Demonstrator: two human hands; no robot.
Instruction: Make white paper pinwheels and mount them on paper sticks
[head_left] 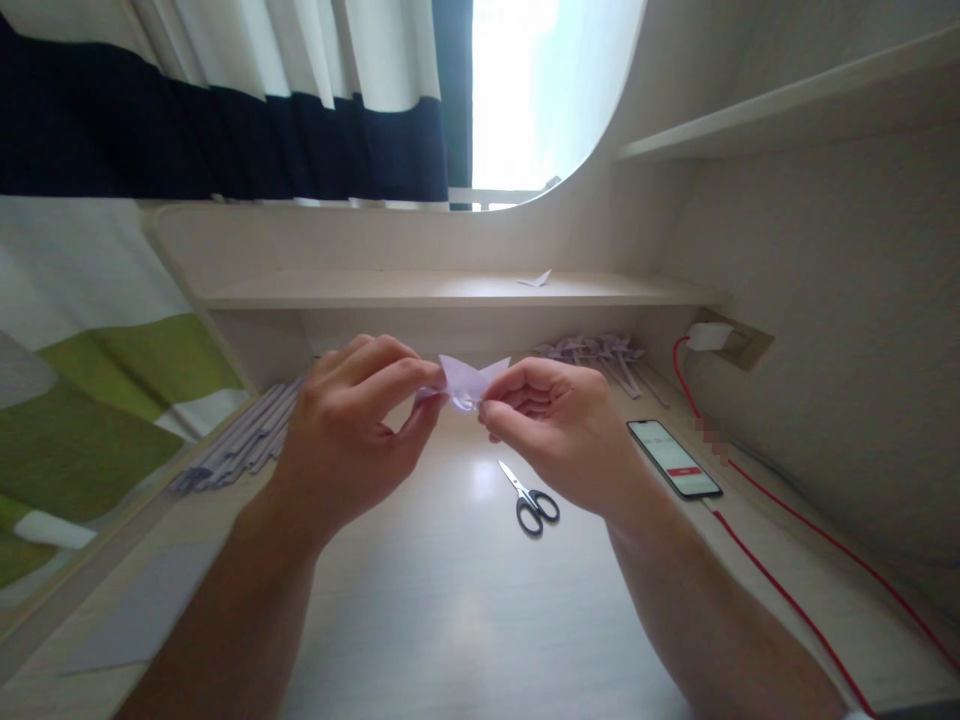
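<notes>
Above a pale wooden worktop [450, 600], two hands pinch a small folded piece of lilac paper [469, 382] between them, held in the air: the left hand [352, 420] grips its left end between thumb and fingers, the right hand [551, 420] nips its lower right edge with thumb and forefinger. Directly below the right hand lie black-handled scissors [531, 497], blades closed, flat on the worktop. To their right a smartphone [673, 458] rests with its screen lit, a red cable [787, 590] running from it along the worktop and up to a white charger [709, 336] in the wall. A row of rolled paper sticks [240, 445] lies left of the hands; finished paper pieces on sticks [600, 355] are piled at the back right. One small folded paper scrap [536, 279] sits on the shelf [375, 290] above.
</notes>
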